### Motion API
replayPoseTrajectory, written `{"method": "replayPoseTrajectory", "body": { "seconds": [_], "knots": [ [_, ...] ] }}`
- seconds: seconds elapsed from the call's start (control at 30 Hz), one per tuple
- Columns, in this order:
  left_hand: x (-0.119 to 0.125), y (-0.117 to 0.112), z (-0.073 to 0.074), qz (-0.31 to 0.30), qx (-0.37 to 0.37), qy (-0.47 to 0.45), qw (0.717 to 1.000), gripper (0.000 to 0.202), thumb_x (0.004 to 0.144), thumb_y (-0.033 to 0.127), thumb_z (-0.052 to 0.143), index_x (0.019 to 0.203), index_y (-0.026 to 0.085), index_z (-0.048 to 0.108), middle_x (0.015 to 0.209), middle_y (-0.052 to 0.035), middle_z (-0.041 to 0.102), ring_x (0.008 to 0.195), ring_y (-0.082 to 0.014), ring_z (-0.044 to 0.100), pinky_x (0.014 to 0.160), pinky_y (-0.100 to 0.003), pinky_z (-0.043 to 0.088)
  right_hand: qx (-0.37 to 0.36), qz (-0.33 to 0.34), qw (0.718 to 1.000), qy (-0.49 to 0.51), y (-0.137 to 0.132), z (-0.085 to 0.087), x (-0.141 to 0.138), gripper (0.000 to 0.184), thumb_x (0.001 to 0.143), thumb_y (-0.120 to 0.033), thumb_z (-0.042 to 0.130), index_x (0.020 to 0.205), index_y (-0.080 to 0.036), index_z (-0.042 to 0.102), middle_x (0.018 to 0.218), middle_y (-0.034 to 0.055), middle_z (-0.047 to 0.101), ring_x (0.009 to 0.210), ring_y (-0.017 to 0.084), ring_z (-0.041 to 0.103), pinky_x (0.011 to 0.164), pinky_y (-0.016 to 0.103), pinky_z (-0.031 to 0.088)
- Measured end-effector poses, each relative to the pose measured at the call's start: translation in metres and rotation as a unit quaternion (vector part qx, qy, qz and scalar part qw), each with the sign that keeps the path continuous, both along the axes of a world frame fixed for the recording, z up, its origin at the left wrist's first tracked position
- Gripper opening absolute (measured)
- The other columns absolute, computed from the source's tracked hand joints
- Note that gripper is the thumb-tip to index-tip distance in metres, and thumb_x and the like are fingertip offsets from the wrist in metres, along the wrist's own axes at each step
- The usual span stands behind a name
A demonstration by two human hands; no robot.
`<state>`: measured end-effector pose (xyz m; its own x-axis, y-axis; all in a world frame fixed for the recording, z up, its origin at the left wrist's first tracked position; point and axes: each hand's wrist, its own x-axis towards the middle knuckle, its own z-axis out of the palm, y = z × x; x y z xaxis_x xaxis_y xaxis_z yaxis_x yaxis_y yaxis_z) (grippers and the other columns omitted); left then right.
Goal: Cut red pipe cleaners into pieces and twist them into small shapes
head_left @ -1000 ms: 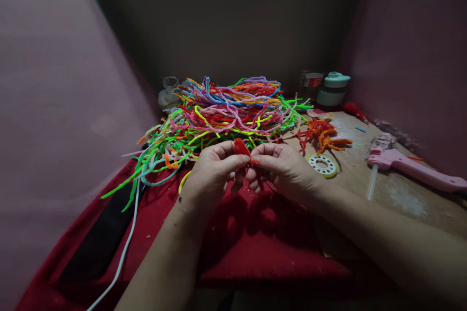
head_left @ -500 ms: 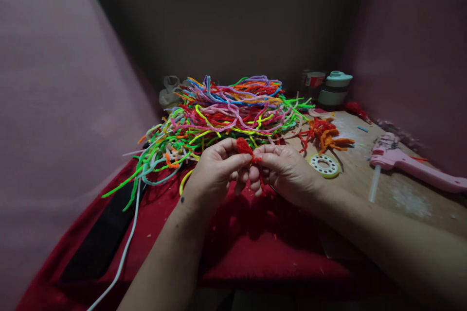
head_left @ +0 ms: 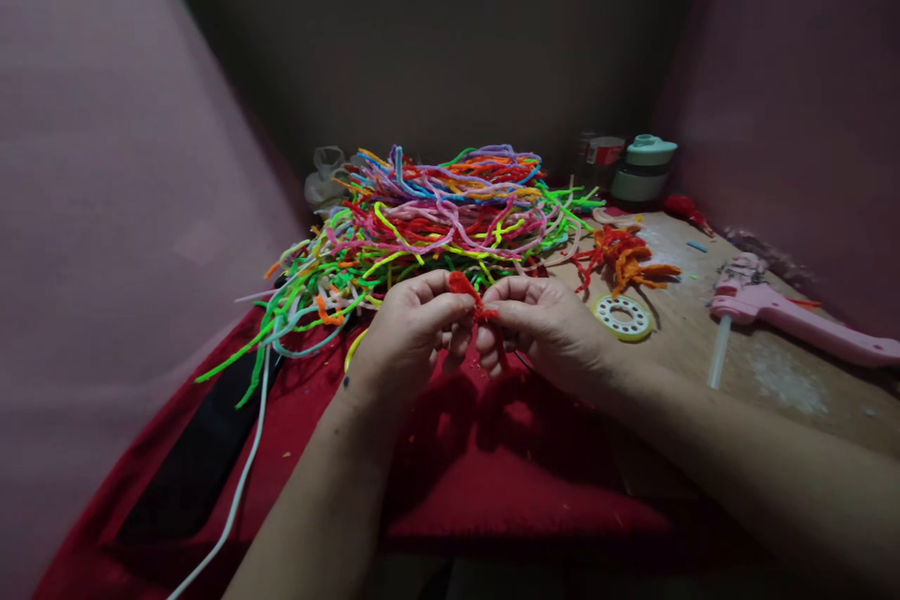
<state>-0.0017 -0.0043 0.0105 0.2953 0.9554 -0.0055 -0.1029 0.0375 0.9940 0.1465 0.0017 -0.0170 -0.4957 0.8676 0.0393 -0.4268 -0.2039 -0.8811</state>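
Between my two hands is a red pipe cleaner [head_left: 464, 285], bent into a small loop at its top with a twisted part below. My left hand [head_left: 414, 323] pinches it at the loop between thumb and forefinger. From the other side, my right hand [head_left: 545, 323] pinches the same piece near the twist, its thumb on top. Part of the pipe cleaner hides behind my fingers. Just beyond my hands lies a big heap of coloured pipe cleaners [head_left: 450, 206].
A red cloth [head_left: 492, 487] covers the table. On the brown board at right lie a pink glue gun [head_left: 794, 314], a roll of tape [head_left: 622, 317] and orange-red pipe cleaner pieces [head_left: 625, 262]. A bottle [head_left: 641, 171] stands behind; a black phone [head_left: 193, 469] and white cable [head_left: 246, 478] are left.
My hands have drawn slightly apart at the fingertips, and the red loop has shifted a little left and down, tilting more. Both hands still hold the red piece.
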Motion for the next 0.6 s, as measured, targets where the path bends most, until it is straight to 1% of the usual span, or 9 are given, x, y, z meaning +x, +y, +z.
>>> {"method": "replayPoseTrajectory", "body": {
  "seconds": [0.13,0.3,0.5,0.6],
  "knots": [
    [0.0007,-0.0012,0.0014,0.0,-0.01,0.022,1.0,0.006,0.072,0.018,0.056,0.067,0.014,0.056,0.048,0.002,0.054,0.036,-0.0081,0.045,0.032,-0.018,0.033,-0.028,0.022,0.999,0.01,0.0002,0.0003,0.001,0.006,0.074,-0.018,0.06,0.078,-0.015,0.056,0.06,0.0024,0.064,0.051,0.013,0.059,0.05,0.026,0.048],
    [0.0022,-0.0027,0.0026,0.009,-0.013,0.05,0.999,0.007,0.071,0.02,0.058,0.068,0.014,0.055,0.049,0.0014,0.055,0.036,-0.0087,0.047,0.033,-0.018,0.031,-0.042,0.038,0.998,0.018,0.0029,-0.0021,0.0033,0.005,0.074,-0.016,0.057,0.079,-0.015,0.055,0.06,0.0038,0.064,0.049,0.013,0.059,0.047,0.025,0.047],
    [0.0029,-0.0041,0.0039,-0.034,-0.018,0.026,0.999,0.003,0.07,0.017,0.055,0.069,0.015,0.055,0.047,0.0007,0.057,0.035,-0.01,0.048,0.033,-0.018,0.032,-0.052,0.093,0.992,0.064,0.0051,-0.0066,0.0049,0.007,0.072,-0.014,0.057,0.077,-0.015,0.053,0.058,0.0029,0.064,0.046,0.013,0.058,0.045,0.024,0.047],
    [0.0027,-0.005,0.0045,-0.041,-0.02,0.023,0.999,0.003,0.069,0.015,0.053,0.07,0.014,0.056,0.049,-0.0001,0.059,0.037,-0.0113,0.051,0.032,-0.018,0.033,-0.047,0.106,0.991,0.07,0.0054,-0.0078,0.0051,0.007,0.072,-0.014,0.058,0.075,-0.015,0.052,0.057,0.0023,0.064,0.046,0.012,0.058,0.046,0.024,0.047]
  ]
}}
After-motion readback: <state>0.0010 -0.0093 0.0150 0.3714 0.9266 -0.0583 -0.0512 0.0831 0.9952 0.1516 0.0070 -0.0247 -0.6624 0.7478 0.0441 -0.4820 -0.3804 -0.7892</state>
